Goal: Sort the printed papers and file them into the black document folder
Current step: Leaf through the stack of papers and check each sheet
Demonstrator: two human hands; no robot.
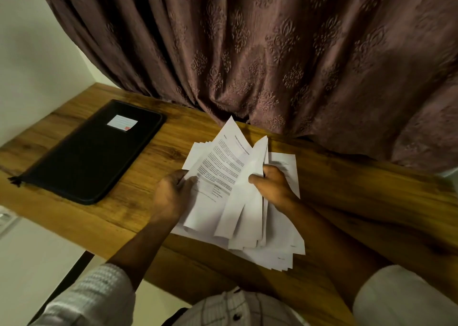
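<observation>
A fanned bundle of printed white papers is lifted above the wooden table in front of me. My left hand grips the bundle's left edge, thumb on the printed top sheet. My right hand pinches several sheets on the right side, bending them up. More white sheets lie flat on the table under the bundle. The black document folder lies closed at the table's left end, a white label with a red mark on its cover and its zip pull hanging off the near left corner.
A brown patterned curtain hangs along the table's far edge and drapes onto it behind the papers. A pale wall stands at the left. The table's near edge runs diagonally just before my body.
</observation>
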